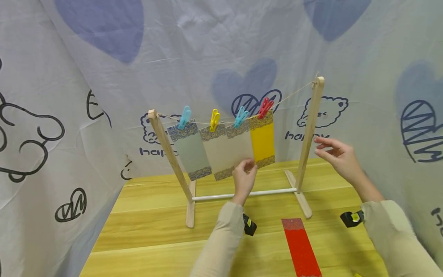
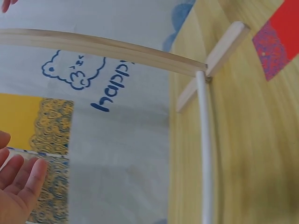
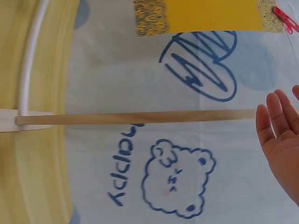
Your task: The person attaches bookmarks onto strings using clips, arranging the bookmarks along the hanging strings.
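My left hand (image 1: 244,176) is at the lower part of the hanging cards, its loosely bent fingers overlapping the cream card (image 1: 228,152) beside the yellow card (image 1: 263,140). In the left wrist view the fingers (image 2: 29,179) show in front of the cards' patterned ends. My right hand (image 1: 340,159) is raised just right of the right wooden post (image 1: 310,134), fingers relaxed and nothing in them. The cards hang from a string, held by a red clothespin (image 1: 265,108), blue clothespins (image 1: 240,117) and a yellow clothespin (image 1: 214,120). A pale green card (image 1: 192,152) hangs leftmost.
A red card (image 1: 301,246) with a patterned end lies on the wooden table (image 1: 145,231) in front of the rack. A white rod (image 1: 273,192) joins the rack's feet. A small yellow piece (image 1: 358,274) shows at the bottom edge. Printed cloth (image 1: 194,34) hangs behind.
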Motion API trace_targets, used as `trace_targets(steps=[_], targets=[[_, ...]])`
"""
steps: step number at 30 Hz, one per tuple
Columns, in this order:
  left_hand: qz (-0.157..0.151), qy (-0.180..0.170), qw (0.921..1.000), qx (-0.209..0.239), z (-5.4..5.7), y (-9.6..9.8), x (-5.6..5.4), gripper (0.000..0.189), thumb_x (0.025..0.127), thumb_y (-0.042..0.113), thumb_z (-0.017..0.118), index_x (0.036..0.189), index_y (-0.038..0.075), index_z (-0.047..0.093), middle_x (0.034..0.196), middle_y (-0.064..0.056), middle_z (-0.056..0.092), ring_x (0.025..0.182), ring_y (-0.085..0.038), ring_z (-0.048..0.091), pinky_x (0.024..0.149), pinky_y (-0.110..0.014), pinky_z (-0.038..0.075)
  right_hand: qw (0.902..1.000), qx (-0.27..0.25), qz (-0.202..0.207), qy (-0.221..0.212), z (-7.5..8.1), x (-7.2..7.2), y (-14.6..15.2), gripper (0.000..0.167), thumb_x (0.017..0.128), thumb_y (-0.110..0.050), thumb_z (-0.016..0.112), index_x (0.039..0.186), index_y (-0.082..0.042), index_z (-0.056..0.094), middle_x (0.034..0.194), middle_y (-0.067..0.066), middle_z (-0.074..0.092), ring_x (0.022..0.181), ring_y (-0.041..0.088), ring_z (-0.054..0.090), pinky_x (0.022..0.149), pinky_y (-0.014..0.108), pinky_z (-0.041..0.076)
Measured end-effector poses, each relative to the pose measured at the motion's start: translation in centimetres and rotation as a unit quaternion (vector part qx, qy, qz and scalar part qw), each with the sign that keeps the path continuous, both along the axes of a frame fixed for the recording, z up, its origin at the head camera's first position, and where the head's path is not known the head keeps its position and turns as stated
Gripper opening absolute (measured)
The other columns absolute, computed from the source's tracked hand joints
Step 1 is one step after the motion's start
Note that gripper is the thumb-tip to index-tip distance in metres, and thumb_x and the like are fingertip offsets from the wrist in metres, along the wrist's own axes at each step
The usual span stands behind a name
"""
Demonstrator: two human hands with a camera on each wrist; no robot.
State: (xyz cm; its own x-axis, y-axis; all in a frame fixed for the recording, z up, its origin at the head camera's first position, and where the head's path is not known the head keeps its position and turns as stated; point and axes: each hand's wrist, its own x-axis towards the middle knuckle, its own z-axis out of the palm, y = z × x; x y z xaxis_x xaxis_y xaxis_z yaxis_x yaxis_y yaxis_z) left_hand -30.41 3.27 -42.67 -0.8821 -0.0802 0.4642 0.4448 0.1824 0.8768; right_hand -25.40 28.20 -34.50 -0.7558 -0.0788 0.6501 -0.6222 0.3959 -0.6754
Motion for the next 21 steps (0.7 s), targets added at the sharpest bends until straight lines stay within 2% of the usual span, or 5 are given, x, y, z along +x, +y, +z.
trace_targets(steps=[11,15,21], targets=[[-0.019,-0.050,0.9984,-0.017,-3.2,0.5,0.9,0.020,0.083,0.007,0.061,0.102,-0.001,0.063,0.098,-0.011,0.063,0.089,-0.025,0.060,0.068,-0.023,0.051,0.9993,-0.003,-0.025,-0.026,-5.0,1.6,1.5,0.034,0.081,0.009,0.058,0.115,0.008,0.055,0.106,-0.011,0.059,0.089,0.006,0.054,0.070,0.010,0.045],[-0.027,-0.049,0.9979,-0.031,-4.5,0.7,1.6,0.019,0.082,0.006,0.061,0.099,-0.002,0.063,0.095,-0.012,0.063,0.083,-0.025,0.061,0.064,-0.021,0.051,0.9987,0.000,-0.033,-0.039,-6.5,2.3,1.9,0.034,0.081,0.008,0.059,0.114,0.010,0.054,0.106,-0.009,0.059,0.089,0.005,0.053,0.069,0.010,0.044],[-0.018,-0.041,0.9978,-0.049,-6.7,0.9,2.5,0.017,0.079,0.002,0.063,0.094,-0.004,0.064,0.089,-0.016,0.064,0.081,-0.030,0.061,0.061,-0.022,0.051,0.9965,0.016,-0.067,-0.046,-8.0,3.8,2.8,0.032,0.081,0.005,0.061,0.112,0.008,0.056,0.104,-0.012,0.059,0.086,0.003,0.053,0.067,0.009,0.043]])
